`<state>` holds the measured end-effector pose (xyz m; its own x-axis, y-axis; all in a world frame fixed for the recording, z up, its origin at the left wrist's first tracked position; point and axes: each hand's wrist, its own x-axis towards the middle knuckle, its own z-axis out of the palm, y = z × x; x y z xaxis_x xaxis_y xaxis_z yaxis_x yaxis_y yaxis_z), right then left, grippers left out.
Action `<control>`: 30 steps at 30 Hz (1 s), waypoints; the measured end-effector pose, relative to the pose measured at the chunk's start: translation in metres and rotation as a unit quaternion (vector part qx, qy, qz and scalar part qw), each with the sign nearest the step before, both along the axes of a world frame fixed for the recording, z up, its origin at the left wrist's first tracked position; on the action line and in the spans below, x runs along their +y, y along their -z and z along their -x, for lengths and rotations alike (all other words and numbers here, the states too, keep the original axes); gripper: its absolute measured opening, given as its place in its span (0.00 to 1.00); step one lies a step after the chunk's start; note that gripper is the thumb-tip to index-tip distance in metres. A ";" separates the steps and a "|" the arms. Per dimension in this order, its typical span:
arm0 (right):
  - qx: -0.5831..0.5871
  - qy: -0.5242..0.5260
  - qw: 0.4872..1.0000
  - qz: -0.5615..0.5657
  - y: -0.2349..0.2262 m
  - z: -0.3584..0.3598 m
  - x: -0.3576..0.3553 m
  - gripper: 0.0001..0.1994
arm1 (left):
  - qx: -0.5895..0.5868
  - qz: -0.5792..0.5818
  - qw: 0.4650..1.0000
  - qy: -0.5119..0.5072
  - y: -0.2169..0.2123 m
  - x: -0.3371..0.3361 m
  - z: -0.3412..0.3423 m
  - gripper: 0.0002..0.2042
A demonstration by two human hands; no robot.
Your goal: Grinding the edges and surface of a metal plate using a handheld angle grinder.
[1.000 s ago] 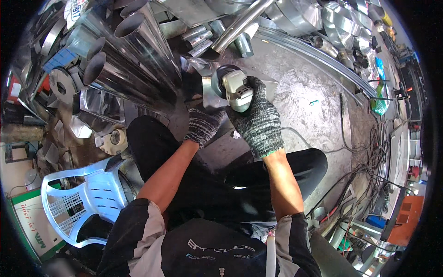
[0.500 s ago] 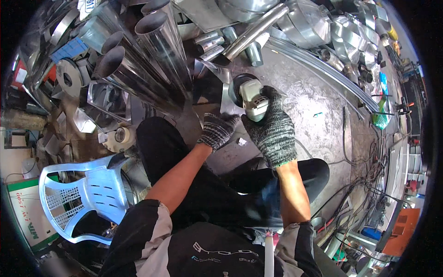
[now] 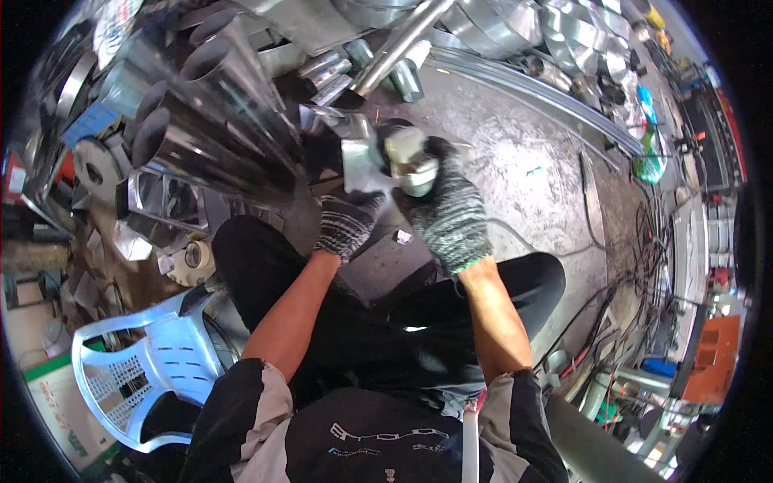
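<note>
My gloved right hand (image 3: pixel 452 217) is wrapped round the pale body of an angle grinder (image 3: pixel 409 159). The grinder's dark disc is blurred and lies at the right edge of a shiny bent sheet metal piece (image 3: pixel 360 163); whether they touch I cannot tell. At the lower end of that piece is my gloved left hand (image 3: pixel 351 223), fingers closed on its edge, the fingertips partly hidden. Both gloves are grey and black knit. The metal piece is in front of me, beyond my bent knees, close to the floor.
Tall shiny metal pipes (image 3: pixel 217 157) stand at the left, close to my left hand. A light blue plastic chair (image 3: pixel 181 354) is at the lower left. Long metal strips (image 3: pixel 531 101) lie at the far right. A dark cable (image 3: pixel 523 239) runs over the floor towards tangled cables at the right.
The whole scene has shifted left in the view as my head turned. More of the sheet metal piece shows between my hands now. Both hands keep their grip.
</note>
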<state>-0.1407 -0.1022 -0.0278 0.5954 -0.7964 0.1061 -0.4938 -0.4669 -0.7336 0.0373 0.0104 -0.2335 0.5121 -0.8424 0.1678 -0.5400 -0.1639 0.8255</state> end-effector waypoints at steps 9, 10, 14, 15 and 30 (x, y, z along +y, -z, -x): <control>0.052 0.064 0.995 -0.056 0.038 0.045 -0.042 0.45 | 0.155 -0.150 0.976 -0.039 -0.048 -0.007 0.014 0.15; 0.057 0.072 0.993 -0.073 0.040 0.045 -0.048 0.46 | 0.168 -0.131 0.976 -0.047 -0.033 0.000 0.004 0.17; 0.050 0.157 0.981 -0.100 0.079 0.076 -0.087 0.45 | 0.128 -0.072 0.988 -0.051 -0.045 -0.011 0.015 0.19; 0.053 0.178 0.976 -0.110 0.091 0.079 -0.097 0.45 | 0.124 -0.072 0.989 -0.047 -0.046 -0.010 0.014 0.19; 0.040 0.303 0.945 -0.112 0.224 0.128 -0.173 0.49 | 0.048 -0.195 0.977 -0.064 -0.025 -0.006 0.021 0.19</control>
<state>-0.2686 -0.2747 -0.2519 0.0206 -0.9912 -0.1310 -0.6789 0.0823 -0.7296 0.0158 0.0046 -0.2086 0.6150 -0.7608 -0.2075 -0.4184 -0.5378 0.7319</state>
